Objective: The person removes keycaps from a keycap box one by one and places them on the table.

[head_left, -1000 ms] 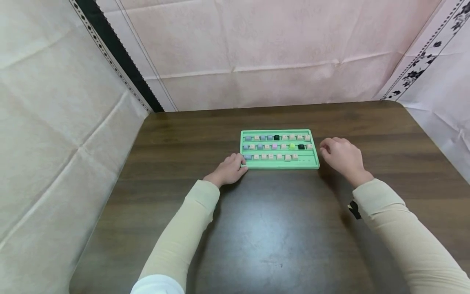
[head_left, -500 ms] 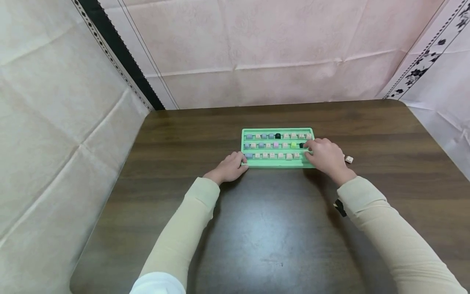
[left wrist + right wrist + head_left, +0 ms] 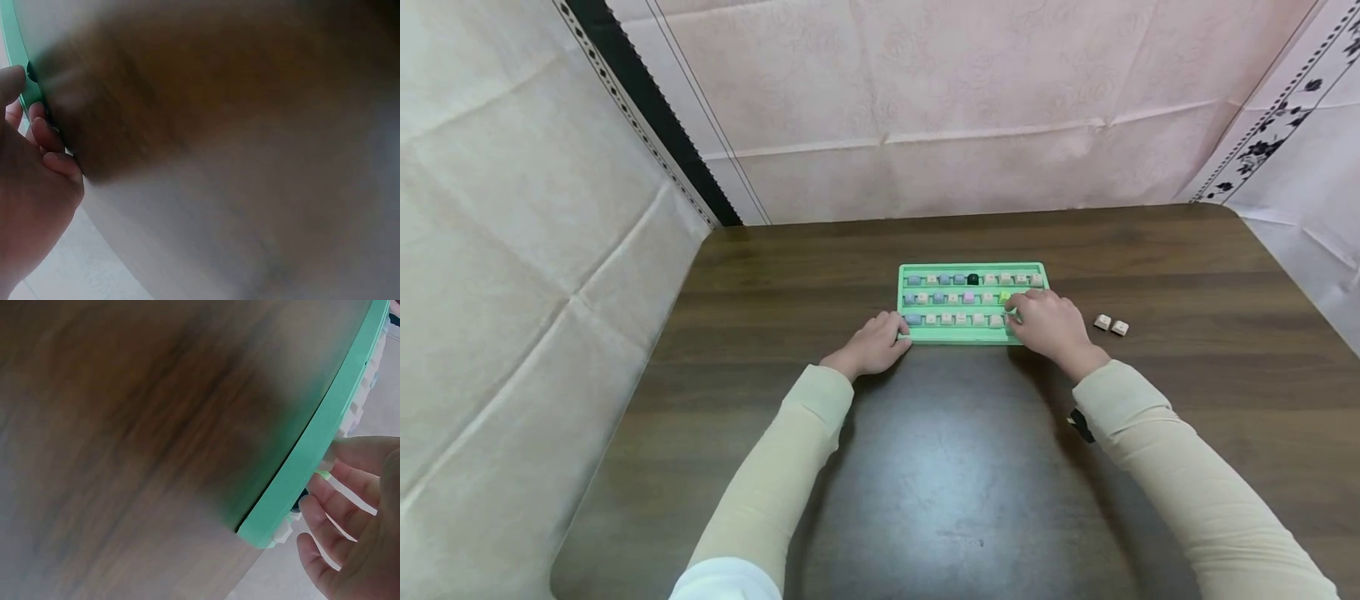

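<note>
"What sits in the middle?"

"A mint-green rectangular tray (image 3: 958, 337), smooth-rimmed, on the dark brown wood-grain counter (image 3: 940, 500). Three rows of small blocky keycaps (image 3: 946, 320) fill it, mostly pale, with a rounded black keycap (image 3: 973, 280) in the far row."

"And the hands?"

"The left hand (image 3: 874, 343) grips the near left corner, fingers curled round the rim. The right hand (image 3: 1048, 325) pinches a pale, translucent-looking keycap (image 3: 326, 464) between thumb and forefinger over the right end, other fingers loosely bent."

"Farther out?"

"Two loose cream keycaps (image 3: 1102, 322) lie beside the right hand; creased pinkish cloth (image 3: 985, 100) hangs behind."
</note>
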